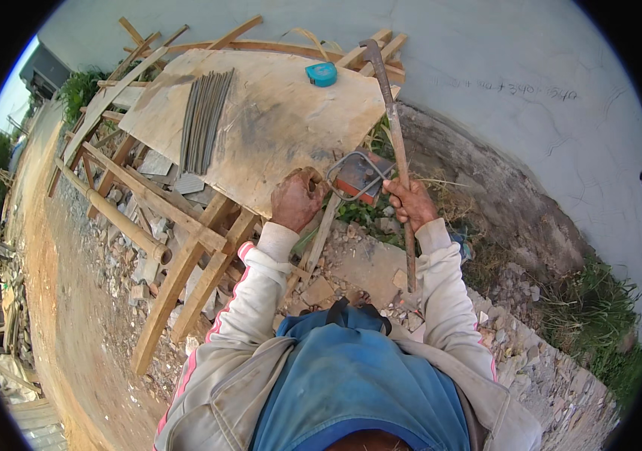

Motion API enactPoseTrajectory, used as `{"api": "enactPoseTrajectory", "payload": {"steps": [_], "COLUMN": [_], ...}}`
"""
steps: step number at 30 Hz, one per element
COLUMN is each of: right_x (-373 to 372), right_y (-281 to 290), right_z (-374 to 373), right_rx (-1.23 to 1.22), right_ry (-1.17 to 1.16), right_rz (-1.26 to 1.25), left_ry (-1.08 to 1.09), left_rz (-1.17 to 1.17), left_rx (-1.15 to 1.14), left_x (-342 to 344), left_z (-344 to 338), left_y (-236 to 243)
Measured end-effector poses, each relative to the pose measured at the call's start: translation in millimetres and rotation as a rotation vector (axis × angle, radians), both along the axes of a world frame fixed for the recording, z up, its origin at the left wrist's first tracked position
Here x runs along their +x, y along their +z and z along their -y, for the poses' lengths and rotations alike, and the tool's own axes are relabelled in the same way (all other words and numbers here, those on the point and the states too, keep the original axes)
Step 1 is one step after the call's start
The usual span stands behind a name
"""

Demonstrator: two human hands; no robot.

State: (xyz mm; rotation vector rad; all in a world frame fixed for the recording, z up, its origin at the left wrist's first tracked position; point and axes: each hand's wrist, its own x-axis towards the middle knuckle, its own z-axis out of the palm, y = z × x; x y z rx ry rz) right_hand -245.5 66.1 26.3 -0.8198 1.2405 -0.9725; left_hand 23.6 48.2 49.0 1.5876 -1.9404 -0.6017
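My right hand (411, 201) is closed round a long rusty steel bending bar (394, 120) with a hooked head at its far end. Beside its fingertips is a thin steel rod bent into a rectangular loop (347, 156), whose right side comes up to that hand. My left hand (298, 199) is curled shut at the near edge of a worn wooden board (268, 131), close to the loop's left side; what its fingers hold, if anything, is hidden. Under the loop sits a reddish-brown metal block (357, 177).
Several cut steel rods (206, 120) lie bundled on the board, with a teal tape measure (321, 74) at its far edge. Wooden beams (178, 293) and a bamboo pole (114, 214) jut out at left. Rubble covers the ground; a grey wall (531, 98) rises at right.
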Motion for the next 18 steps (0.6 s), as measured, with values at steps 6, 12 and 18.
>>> {"api": "enactPoseTrajectory", "payload": {"steps": [6,12,18], "right_x": [-7,-9,-7], "right_y": [1,-4,-17], "right_z": [4,14,16], "right_rx": [0.015,0.042,-0.011], "right_ry": [0.086,0.120,0.063], "right_rz": [0.033,0.089,0.166], "left_ry": [0.008,0.001,0.050], "left_rz": [0.112,0.136,0.251], "left_rx": [-0.311,-0.207,-0.306], "left_x": [-30,-35,-50], "left_z": [16,15,22], "left_y": [-11,-21,-26]}}
